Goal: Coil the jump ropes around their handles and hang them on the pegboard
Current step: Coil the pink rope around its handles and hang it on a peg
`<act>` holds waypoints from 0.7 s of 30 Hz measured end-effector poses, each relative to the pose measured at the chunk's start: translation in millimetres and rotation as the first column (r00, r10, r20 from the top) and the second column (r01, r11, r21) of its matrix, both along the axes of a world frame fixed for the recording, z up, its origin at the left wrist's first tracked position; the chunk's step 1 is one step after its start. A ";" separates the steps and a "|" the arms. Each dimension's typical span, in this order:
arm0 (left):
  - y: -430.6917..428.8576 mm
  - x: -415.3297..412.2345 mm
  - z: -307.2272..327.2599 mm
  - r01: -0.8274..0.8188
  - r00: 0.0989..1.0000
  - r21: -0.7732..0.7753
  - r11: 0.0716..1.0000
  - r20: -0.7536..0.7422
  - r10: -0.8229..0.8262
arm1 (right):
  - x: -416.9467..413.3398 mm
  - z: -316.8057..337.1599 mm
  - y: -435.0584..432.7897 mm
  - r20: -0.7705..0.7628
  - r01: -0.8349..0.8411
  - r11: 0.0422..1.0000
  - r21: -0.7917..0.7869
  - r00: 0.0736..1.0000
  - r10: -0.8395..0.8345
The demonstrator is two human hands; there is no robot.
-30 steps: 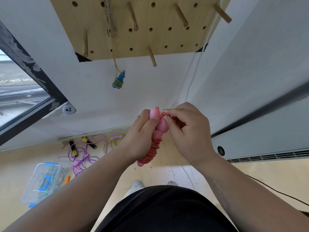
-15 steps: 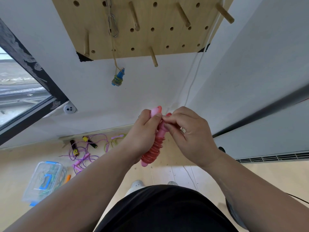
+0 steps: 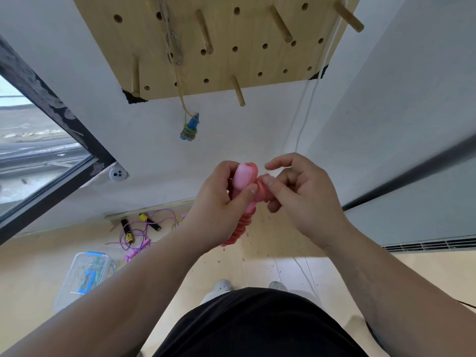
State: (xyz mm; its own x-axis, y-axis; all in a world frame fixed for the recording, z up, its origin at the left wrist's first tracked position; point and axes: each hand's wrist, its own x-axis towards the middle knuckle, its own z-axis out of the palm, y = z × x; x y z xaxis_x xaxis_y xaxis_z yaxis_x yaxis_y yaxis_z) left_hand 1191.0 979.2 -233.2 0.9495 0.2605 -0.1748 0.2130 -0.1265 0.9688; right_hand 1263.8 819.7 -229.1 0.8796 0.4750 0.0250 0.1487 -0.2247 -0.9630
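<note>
My left hand (image 3: 219, 202) grips the pink jump rope handles (image 3: 243, 176), held upright in front of me. A red rope (image 3: 240, 228) is coiled in tight turns around the handles below my fingers. My right hand (image 3: 301, 199) pinches the red rope's upper end beside the handles, with its index finger lifted. Above hangs the wooden pegboard (image 3: 247, 60) with several pegs. A blue-handled coiled jump rope (image 3: 190, 128) dangles from it on its cord.
On the floor at the left lie a tangled purple jump rope (image 3: 140, 235), black-and-yellow handles (image 3: 128, 230) and a clear plastic box (image 3: 82, 276). A window (image 3: 31, 155) is at the left, a white cable (image 3: 306, 109) runs down the wall, a vent (image 3: 427, 244) at right.
My right hand has loosened and spread its fingers, the index finger lifting off the rope. The handles have tipped slightly towards me. The view has shifted a little.
</note>
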 end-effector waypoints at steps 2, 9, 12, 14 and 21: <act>-6.4 3.4 4.3 0.004 1.000 -0.020 1.000 -0.015 -0.004 | 8.8 -5.3 -4.8 -0.095 0.019 0.999 0.031 0.995 -0.016; -33.3 25.5 3.1 0.060 0.998 0.015 0.998 -0.006 -0.060 | 27.5 -13.7 -30.5 -0.281 -0.101 0.968 0.228 0.946 0.165; -50.9 39.7 2.3 0.039 0.999 -0.064 0.997 -0.011 -0.040 | 43.5 -10.9 -46.0 -0.281 -0.163 0.945 0.284 0.928 0.244; -65.3 48.6 1.6 0.012 1.000 -0.116 0.993 -0.019 -0.015 | 58.2 -9.5 -59.4 -0.269 -0.210 0.933 0.294 0.918 0.291; -131.0 87.5 -8.2 -0.177 0.983 -0.310 0.934 -0.098 0.153 | 110.6 -13.0 -109.1 -0.193 -0.355 0.911 0.210 0.898 0.395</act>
